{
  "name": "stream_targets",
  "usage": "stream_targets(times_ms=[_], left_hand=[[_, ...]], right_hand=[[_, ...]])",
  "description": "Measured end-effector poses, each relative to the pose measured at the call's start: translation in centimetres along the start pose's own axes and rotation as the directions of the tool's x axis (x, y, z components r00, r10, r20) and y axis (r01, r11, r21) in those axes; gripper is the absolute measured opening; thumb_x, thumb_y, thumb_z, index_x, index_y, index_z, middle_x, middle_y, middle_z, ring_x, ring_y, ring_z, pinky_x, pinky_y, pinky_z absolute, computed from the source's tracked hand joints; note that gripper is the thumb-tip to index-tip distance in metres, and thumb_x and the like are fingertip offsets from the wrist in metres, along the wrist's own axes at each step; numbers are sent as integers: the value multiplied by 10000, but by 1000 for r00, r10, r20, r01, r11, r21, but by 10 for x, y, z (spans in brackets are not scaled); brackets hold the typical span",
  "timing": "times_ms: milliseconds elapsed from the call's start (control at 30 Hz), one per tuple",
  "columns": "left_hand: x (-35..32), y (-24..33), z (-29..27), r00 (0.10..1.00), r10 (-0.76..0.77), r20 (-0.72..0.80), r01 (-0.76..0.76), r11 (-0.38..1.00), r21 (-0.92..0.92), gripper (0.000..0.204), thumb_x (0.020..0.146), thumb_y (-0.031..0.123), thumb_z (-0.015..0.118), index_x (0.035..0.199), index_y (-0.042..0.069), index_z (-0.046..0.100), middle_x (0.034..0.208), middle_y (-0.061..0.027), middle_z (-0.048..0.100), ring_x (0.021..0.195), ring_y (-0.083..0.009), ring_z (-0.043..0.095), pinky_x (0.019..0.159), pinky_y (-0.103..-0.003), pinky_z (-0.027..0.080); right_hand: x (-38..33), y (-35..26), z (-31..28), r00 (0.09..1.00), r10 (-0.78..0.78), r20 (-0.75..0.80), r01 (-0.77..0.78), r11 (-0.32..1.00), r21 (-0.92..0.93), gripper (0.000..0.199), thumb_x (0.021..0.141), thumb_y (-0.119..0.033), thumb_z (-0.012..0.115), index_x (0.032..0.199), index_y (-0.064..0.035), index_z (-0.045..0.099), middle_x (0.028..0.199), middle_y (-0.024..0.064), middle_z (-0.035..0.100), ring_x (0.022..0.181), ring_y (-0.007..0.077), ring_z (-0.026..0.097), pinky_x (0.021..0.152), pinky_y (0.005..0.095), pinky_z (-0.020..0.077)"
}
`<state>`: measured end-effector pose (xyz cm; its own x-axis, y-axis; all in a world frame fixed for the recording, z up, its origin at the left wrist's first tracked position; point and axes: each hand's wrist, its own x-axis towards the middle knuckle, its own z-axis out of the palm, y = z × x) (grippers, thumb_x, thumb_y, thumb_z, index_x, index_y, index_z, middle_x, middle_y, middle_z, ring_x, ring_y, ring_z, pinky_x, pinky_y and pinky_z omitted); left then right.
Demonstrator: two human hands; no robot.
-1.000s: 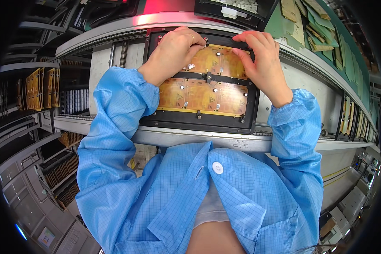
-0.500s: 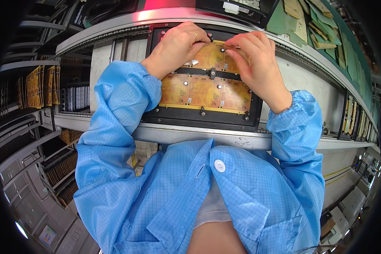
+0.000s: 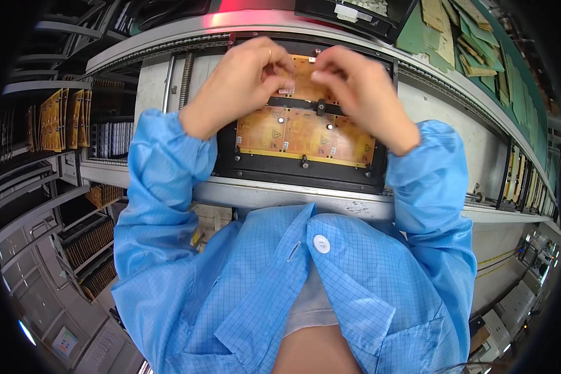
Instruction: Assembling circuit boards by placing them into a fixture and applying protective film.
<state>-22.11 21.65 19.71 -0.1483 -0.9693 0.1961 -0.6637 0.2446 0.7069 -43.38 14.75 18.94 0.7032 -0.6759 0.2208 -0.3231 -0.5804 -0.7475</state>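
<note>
Two amber circuit panels lie in a black fixture frame [image 3: 262, 169] in front of me: the lower panel [image 3: 305, 140] and the upper panel [image 3: 303, 78], partly covered by my hands. My left hand [image 3: 246, 78] hovers over the upper panel's left part, fingers bent, thumb apart, nothing visible between them. Opposite it, my right hand [image 3: 358, 81] is above the right part, slightly blurred, with thumb and index fingertip apart. A small pale piece [image 3: 312, 60] shows beside that index fingertip; whether they touch I cannot tell. A black clip [image 3: 321, 107] sits between the panels.
The fixture rests between metal conveyor rails [image 3: 280, 194]. A threaded rod [image 3: 186, 81] runs at its left. Racks hold amber boards [image 3: 54, 121] on the far left, and more boards [image 3: 516, 168] stand at the right. Green and tan sheets [image 3: 480, 37] are piled at the upper right.
My left hand has drawn back to the left, and my right hand has shifted slightly left. The gap between their fingertips uncovers the small pale piece. The view has shifted slightly.
</note>
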Motion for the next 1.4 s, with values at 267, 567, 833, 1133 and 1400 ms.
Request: stream_targets(times_ms=[267, 567, 833, 1133, 1400], left_hand=[[-11, -7, 9, 992, 88, 87, -100, 985, 140, 142, 780, 23, 688, 920, 4, 702, 876, -168, 670, 878, -352, 640, 809, -411, 519], [-27, 15, 30, 991, 108, 74, -114, 989, 90, 130, 841, 68, 674, 936, -17, 701, 908, -166, 661, 897, -354, 618, 809, -423, 508], [-31, 19, 39, 992, 113, 49, -118, 985, 122, 141, 845, 64, 691, 967, -1, 717, 933, -138, 660, 917, -319, 619, 807, -385, 511], [-26, 17, 42, 987, 124, 106, -138, 980, 140, 144, 824, 46, 713, 963, 10, 728, 927, -112, 668, 890, -289, 633, 776, -364, 518], [-37, 21, 51, 975, 189, 119, -212, 951, 224, 217, 801, 62, 687, 1012, 15, 702, 936, -93, 591, 991, -280, 577, 797, -389, 514]], right_hand=[[-41, 17, -48, 980, 198, 37, -201, 964, 176, 101, 952, -56, 626, 1040, -7, 632, 900, -12, 641, 822, 70, 584, 734, 210, 469], [-78, 21, -51, 919, 387, 71, -384, 843, 376, 215, 975, -28, 577, 1170, 30, 647, 996, 41, 676, 826, 81, 599, 746, 224, 498], [-80, 13, -47, 974, 215, -72, -210, 975, 76, 146, 946, -2, 599, 1076, 16, 663, 1006, 56, 643, 897, 122, 588, 808, 248, 476], [-82, 10, -43, 983, 144, -111, -152, 986, -68, 155, 873, 30, 657, 1016, -11, 699, 1020, 78, 643, 882, 180, 588, 799, 283, 475], [-81, 10, -32, 997, -66, -50, 48, 953, -300, 138, 784, -22, 722, 921, -37, 711, 892, 62, 669, 921, 282, 561, 843, 365, 451]])
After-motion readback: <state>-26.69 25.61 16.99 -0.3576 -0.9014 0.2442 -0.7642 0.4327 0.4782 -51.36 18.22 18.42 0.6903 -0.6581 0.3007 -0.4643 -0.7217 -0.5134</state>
